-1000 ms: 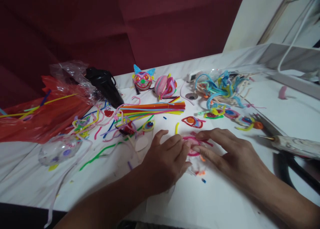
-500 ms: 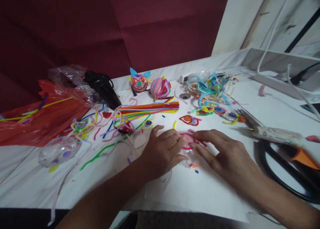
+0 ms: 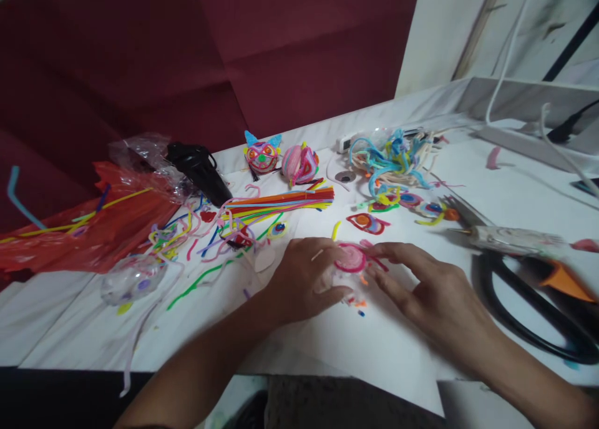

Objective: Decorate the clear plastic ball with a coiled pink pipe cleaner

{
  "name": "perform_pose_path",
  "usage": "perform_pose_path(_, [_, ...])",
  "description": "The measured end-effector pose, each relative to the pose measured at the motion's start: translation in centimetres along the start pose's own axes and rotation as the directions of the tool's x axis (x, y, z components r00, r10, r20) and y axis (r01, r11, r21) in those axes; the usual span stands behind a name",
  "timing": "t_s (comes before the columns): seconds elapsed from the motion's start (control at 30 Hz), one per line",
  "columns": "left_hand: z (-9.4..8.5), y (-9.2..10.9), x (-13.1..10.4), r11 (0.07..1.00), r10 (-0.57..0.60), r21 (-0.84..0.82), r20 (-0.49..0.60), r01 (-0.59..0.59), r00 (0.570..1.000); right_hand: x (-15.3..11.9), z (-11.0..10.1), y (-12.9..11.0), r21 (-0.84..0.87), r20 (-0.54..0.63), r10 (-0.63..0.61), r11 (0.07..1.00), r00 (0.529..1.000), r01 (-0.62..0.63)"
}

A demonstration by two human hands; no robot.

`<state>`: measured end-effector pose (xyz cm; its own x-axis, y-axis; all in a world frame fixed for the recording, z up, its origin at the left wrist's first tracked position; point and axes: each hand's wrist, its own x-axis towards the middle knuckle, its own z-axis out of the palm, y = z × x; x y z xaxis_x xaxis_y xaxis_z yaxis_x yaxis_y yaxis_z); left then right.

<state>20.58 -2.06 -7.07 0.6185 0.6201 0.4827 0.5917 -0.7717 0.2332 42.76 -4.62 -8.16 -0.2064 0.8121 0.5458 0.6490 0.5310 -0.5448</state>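
A round coil of pink pipe cleaner [image 3: 350, 258] with a darker pink rim lies between my hands, over what looks like clear plastic. My left hand [image 3: 304, 279] curls round its left side, fingers on top and thumb apart below. At the coil's right edge, my right hand [image 3: 421, 285] has its index finger and thumb spread, the fingertips close to or touching the rim. Pink strips [image 3: 381, 263] show between those fingers. A red eye-shaped coil [image 3: 368, 223] lies just beyond. Beneath the hands is a white paper sheet [image 3: 393, 360].
Behind lie a pipe-cleaner bundle [image 3: 281, 199], two decorated balls [image 3: 262, 156] and a blue-and-white tangle [image 3: 393, 160]. Black-handled scissors [image 3: 528, 316] and a pale pen-like tool with a metal tip [image 3: 515, 238] sit right. A clear ball [image 3: 131, 280] and red plastic bag [image 3: 103, 229] are left.
The view has shifted slightly, so the table's things sit a little differently. My left fingers have drawn back from the coil, showing more of its face. My right fingers have spread slightly.
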Motion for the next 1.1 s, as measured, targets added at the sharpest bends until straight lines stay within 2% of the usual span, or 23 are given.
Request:
perform_pose_path(0.17, [0.4,0.5,-0.3,0.986,0.088,0.148,-0.043,-0.081,0.995,-0.6,0.4,-0.3,0.054,-0.013,0.041,0.998,0.999,-0.04])
perform_pose_path(0.37, [-1.0,1.3,0.1,0.979,0.104,0.171,0.031,-0.108,0.994,-0.5,0.3,-0.9,0.07,0.002,0.011,0.998,1.0,-0.011])
perform_pose_path(0.5, [-1.1,2.5,0.1,0.934,0.228,0.278,0.021,-0.225,0.973,0.0,0.2,-0.6,0.09,0.015,-0.024,0.996,1.0,0.022])
perform_pose_path(0.57, [-0.8,2.9,-0.2,0.9,0.265,0.358,-0.002,-0.246,0.964,0.2,0.2,-0.3,0.073,0.009,-0.083,0.994,0.997,0.082])
perform_pose_path(0.67, [-0.3,3.0,-0.8,0.889,0.258,0.401,-0.04,-0.22,0.965,0.0,0.6,-0.1,0.021,-0.014,-0.196,0.98,0.98,0.197])
perform_pose_path(0.8, [-0.1,2.8,-1.0,0.898,0.265,0.379,-0.064,-0.223,0.962,-0.7,1.3,-0.2,-0.048,-0.043,-0.322,0.946,0.946,0.32])
perform_pose_path(0.93, [-0.2,2.7,-0.8,0.911,0.241,0.357,-0.055,-0.207,0.969,-0.7,1.2,-0.1,-0.011,-0.031,-0.307,0.952,0.951,0.307])
perform_pose_path(1.1, [-0.1,2.3,-0.7,0.934,0.186,0.321,-0.054,-0.16,0.981,0.7,0.1,0.5,0.09,0.025,-0.252,0.964,0.967,0.249])
